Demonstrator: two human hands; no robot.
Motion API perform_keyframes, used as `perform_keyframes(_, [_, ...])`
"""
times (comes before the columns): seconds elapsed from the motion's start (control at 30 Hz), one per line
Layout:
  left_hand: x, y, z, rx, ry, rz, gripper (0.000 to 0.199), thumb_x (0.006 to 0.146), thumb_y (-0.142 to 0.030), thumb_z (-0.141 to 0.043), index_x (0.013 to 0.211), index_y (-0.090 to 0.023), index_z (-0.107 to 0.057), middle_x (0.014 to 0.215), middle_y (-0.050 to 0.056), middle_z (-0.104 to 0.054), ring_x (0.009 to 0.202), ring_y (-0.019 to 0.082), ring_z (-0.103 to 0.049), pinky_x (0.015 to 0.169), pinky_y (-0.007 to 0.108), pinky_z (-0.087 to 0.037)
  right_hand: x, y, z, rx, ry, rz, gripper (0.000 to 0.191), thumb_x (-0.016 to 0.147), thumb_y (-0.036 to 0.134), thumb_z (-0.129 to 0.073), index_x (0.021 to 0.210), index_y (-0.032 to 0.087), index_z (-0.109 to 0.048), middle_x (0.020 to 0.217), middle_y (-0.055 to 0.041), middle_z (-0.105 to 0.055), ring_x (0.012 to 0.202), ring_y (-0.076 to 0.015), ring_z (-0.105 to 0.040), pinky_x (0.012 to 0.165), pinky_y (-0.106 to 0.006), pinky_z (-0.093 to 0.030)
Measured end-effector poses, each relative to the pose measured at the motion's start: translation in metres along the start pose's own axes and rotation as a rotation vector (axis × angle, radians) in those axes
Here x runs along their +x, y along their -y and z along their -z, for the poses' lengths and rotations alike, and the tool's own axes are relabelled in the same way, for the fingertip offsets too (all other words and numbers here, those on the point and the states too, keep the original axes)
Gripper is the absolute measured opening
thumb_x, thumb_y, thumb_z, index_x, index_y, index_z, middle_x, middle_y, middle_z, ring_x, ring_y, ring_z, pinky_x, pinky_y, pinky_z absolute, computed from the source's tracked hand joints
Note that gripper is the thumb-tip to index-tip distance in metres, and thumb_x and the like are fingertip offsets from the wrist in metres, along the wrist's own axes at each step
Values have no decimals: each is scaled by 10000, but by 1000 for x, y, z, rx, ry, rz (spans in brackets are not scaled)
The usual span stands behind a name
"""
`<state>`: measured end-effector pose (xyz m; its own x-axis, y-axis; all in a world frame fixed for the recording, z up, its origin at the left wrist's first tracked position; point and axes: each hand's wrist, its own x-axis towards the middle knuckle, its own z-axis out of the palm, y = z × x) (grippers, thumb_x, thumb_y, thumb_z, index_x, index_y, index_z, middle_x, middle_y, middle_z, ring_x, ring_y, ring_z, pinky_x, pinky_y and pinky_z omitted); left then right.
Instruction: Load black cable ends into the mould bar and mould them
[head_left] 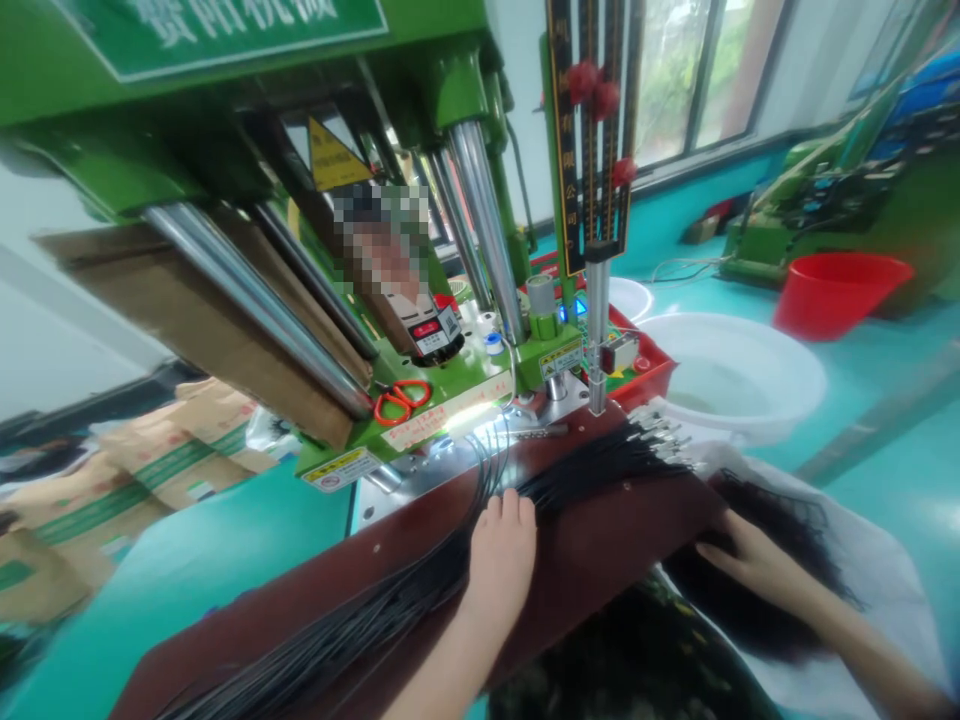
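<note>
My left hand (506,540) rests over the brown board (585,560) in front of a green press machine (465,385). Its fingers are curled down on thin black cables (390,590), which run along the board to the lower left. Several cable ends (491,450) arc up from beside this hand to the lit metal plate under the press. Further right on the board lies another bundle of black cables (592,465) with silvery tips. Beyond the board's right edge, my right hand (742,555) lies at a dark cable heap (787,530), thumb apart from the fingers, fingertips partly hidden.
Orange-handled scissors (403,402) lie on the press. A post with red knobs (598,330) rises at its right. White sheeting (892,590) lies under the cable heap. A white tub (750,370) and a red bucket (840,295) stand behind. Paper sacks (172,450) are at left.
</note>
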<state>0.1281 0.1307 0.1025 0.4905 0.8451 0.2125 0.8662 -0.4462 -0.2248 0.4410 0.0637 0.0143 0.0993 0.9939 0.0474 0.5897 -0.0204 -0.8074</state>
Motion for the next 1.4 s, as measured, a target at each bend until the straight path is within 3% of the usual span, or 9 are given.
perform_keyframes(0.2, [8, -1, 5, 18, 105, -84, 260, 756, -2, -347, 884, -138, -528, 847, 72, -540, 762, 214, -532, 619, 323, -440, -14, -4, 5, -191, 148, 33, 418, 754, 294, -447, 1133, 117, -462, 1097, -170, -570, 977, -269, -562, 855, -412, -452])
perform_keyframes(0.4, [19, 29, 24, -496, 181, -11, 132, 716, -100, -446, 808, -185, -489, 816, 21, -544, 744, 168, -527, 656, 285, -403, -20, 29, 16, -337, 259, 102, 414, 776, 250, -447, 1156, 112, -537, 1204, -164, -526, 1067, -264, -519, 929, -394, -401])
perform_keyframes(0.6, [8, 49, 27, -1127, 117, 153, 73, 781, -251, -430, 745, -202, -388, 709, -22, -453, 678, 122, -468, 660, 256, -394, -26, 81, 18, -38, 368, 178, 306, 791, 243, -503, 1073, 245, -621, 1050, -58, -629, 955, -230, -577, 848, -326, -452])
perform_keyframes(0.73, [-1, 45, 29, -1331, 175, 236, 122, 815, -327, -413, 811, -210, -379, 603, -68, -374, 529, 86, -396, 515, 204, -347, -23, 118, -10, 349, 515, 147, 354, 799, 238, -538, 1150, 268, -574, 998, -60, -644, 917, -223, -588, 829, -354, -450])
perform_keyframes(0.83, [-5, 38, 30, -1243, 122, 195, 132, 821, -329, -415, 849, -201, -436, 624, -54, -407, 550, 91, -419, 523, 207, -362, -6, 137, -43, 924, 560, 58, 532, 762, 244, -620, 1260, 301, -443, 1143, -65, -574, 1060, -222, -519, 925, -414, -375])
perform_keyframes(0.93, [-6, 27, 25, -1020, 13, 87, 107, 834, -266, -393, 849, -195, -471, 734, -11, -507, 662, 118, -494, 633, 247, -420, 21, 150, -62, 1455, 434, 2, 433, 786, 347, -596, 1203, 315, -482, 1195, -56, -541, 1112, -214, -479, 979, -443, -298])
perform_keyframes(1.0, [-7, 17, 17, -792, -73, 19, 88, 823, -215, -404, 849, -191, -485, 850, 25, -543, 783, 152, -520, 722, 300, -431, 38, 157, -61, 1622, 303, 17, 356, 817, 360, -552, 1166, 301, -517, 1173, -50, -560, 1107, -204, -483, 986, -421, -286])
perform_keyframes(1.2, [-6, -3, -9, -228, -176, -52, 388, 747, -184, -536, 1119, -125, -443, 954, 87, -551, 862, 226, -511, 702, 361, -436, 45, 162, -41, 1484, 115, 72, 184, 828, 288, -559, 952, 184, -647, 852, -59, -675, 921, -216, -592, 941, -438, -328])
perform_keyframes(1.4, [9, 3, -15, -107, -190, -93, 275, 737, 3, -428, 942, -131, -551, 776, 44, -544, 761, 189, -519, 660, 308, -431, 36, 155, -44, 1438, 55, 67, 153, 822, 286, -574, 901, 182, -653, 858, -45, -663, 897, -209, -600, 924, -428, -356])
